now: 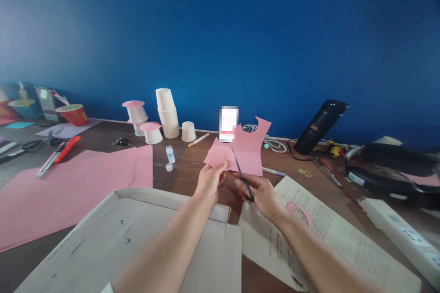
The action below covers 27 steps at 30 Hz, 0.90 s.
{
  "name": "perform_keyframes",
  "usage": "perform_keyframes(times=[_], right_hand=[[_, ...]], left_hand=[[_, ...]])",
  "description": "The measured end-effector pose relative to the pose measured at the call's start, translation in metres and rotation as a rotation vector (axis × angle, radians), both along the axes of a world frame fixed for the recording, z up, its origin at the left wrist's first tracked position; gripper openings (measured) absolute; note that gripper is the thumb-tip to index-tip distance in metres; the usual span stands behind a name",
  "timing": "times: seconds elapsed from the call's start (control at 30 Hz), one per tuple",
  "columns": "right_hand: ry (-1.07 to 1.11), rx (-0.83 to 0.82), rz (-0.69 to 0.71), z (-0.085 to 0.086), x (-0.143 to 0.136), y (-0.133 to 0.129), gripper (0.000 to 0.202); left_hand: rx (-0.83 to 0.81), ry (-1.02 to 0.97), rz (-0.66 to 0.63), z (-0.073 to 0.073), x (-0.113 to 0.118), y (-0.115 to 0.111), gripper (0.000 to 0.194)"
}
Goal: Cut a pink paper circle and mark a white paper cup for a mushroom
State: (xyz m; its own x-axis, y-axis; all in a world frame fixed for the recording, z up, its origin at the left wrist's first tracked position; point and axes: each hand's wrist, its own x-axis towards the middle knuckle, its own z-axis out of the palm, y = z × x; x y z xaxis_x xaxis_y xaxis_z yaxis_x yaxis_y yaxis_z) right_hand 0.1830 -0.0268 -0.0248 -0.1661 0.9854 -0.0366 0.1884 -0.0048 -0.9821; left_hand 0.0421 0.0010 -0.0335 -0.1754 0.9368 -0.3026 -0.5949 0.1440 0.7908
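- Head view: left hand (211,181) pinches the pink paper piece (218,154) over the cut pink sheet (252,153); right hand (263,192) grips the scissors (244,182) beside the piece's edge.
- If the pinch slips, scissors might bite too deep.
- White board (92,242) and printed pages (330,219), close to the hands, may hinder turning.

Wall (220,32) plain blue, paler at far left, darkest at upper right. Dark brown, wood-grained desk (188,165) runs along it.
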Motion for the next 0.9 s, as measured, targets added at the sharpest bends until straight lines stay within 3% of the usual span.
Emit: perform_keyframes(times=[0.63, 0.9], right_hand=[[0.009, -0.008, -0.012, 0.0097, -0.0020, -0.0033, 0.042], [-0.004, 0.010, 0.004, 0.0042, 0.0000, -0.0012, 0.040]], left_hand=[[-0.020, 0.019, -0.023, 0.0010, -0.0007, -0.0004, 0.029], [-0.016, 0.028, -0.036, -0.0002, -0.0012, -0.0004, 0.028]])
